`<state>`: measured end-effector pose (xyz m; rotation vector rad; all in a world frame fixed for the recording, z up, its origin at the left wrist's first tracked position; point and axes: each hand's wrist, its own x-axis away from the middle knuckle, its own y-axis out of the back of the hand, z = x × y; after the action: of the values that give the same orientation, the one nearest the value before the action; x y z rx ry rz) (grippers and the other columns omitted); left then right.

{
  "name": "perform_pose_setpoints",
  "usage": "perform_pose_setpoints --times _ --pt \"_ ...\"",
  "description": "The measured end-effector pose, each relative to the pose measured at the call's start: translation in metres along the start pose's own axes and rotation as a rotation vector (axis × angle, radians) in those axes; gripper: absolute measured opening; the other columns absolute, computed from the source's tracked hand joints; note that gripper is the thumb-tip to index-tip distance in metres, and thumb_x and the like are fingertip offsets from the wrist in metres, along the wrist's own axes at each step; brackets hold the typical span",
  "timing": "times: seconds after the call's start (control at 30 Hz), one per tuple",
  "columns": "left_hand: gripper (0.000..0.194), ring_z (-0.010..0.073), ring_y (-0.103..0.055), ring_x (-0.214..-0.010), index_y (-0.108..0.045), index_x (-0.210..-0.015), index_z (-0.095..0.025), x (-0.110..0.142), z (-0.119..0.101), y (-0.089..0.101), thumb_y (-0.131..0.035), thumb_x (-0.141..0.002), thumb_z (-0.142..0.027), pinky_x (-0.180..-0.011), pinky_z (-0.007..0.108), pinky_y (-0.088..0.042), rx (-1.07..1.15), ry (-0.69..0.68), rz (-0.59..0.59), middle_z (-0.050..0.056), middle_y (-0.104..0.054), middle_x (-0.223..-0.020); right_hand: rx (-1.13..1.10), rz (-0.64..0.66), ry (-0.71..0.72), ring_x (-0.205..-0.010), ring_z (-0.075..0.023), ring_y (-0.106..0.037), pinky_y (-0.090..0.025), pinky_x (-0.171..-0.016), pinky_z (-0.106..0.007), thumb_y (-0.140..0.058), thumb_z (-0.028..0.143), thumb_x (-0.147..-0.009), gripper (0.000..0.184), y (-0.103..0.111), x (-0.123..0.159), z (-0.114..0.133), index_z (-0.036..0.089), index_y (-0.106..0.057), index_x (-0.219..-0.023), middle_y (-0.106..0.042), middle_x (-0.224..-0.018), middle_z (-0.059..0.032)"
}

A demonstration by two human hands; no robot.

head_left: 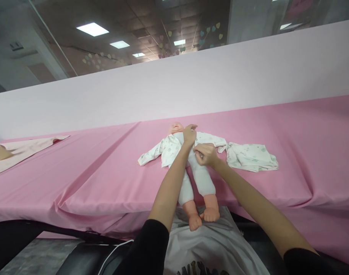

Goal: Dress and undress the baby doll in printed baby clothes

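A baby doll [201, 179] lies on its back, feet toward me, with a white cloth body and bare plastic feet. A white patterned baby shirt [171, 147] is on it, with both sleeves spread and the front open. My left hand [189, 134] is at the doll's upper chest near the collar, fingers bent over the shirt's edge and partly hidden. Lower and to the right, my right hand [206, 153] is closed in a pinch at the shirt's front edge beside the doll's waist. My left forearm crosses over part of the doll's body.
Folded patterned baby clothing [251, 157] lies right of the doll, touching the sleeve end. A pink cloth [105, 172] covers the table. At far left, a tan object [1, 152] rests on a pale mat [28, 149]. A white partition [168, 91] with glass above runs behind.
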<state>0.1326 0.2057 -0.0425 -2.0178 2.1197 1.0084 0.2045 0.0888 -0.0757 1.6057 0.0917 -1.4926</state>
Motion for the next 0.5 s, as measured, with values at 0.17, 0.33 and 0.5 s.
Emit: perform_pose_setpoints --times 0.17,0.33,0.5 --pt "0.057 0.0116 -0.063 -0.092 -0.062 -0.106 -0.011 -0.006 0.000 0.007 -0.032 -0.061 0.004 -0.084 0.024 -0.047 0.473 0.222 -0.070 0.009 -0.068 -0.102 -0.175 -0.097 -0.192 -0.053 -0.0141 -0.047 -0.038 -0.054 -0.027 -0.038 0.021 -0.071 0.019 -0.001 -0.003 0.010 0.021 -0.056 -0.065 -0.059 -0.063 -0.0038" --pt "0.060 0.0086 -0.061 -0.077 -0.059 -0.114 -0.014 -0.004 -0.005 0.014 -0.037 -0.060 0.003 -0.074 0.021 -0.046 0.699 0.396 0.048 0.007 -0.066 -0.100 -0.392 -0.290 -0.552 -0.055 -0.0133 -0.051 -0.042 -0.056 -0.026 -0.039 0.026 -0.075 0.019 -0.005 -0.012 -0.002 0.019 -0.057 -0.073 -0.059 -0.068 -0.0023" --pt "0.052 0.0072 -0.055 -0.065 -0.058 -0.113 -0.013 -0.002 -0.004 0.010 -0.042 -0.065 -0.003 -0.066 0.020 -0.043 0.646 0.321 -0.012 0.004 -0.063 -0.086 -0.436 -0.222 -0.807 -0.061 -0.0149 -0.057 -0.046 -0.063 -0.028 -0.045 0.033 -0.076 0.024 -0.017 -0.013 -0.026 0.017 -0.058 -0.089 -0.064 -0.082 -0.0042"
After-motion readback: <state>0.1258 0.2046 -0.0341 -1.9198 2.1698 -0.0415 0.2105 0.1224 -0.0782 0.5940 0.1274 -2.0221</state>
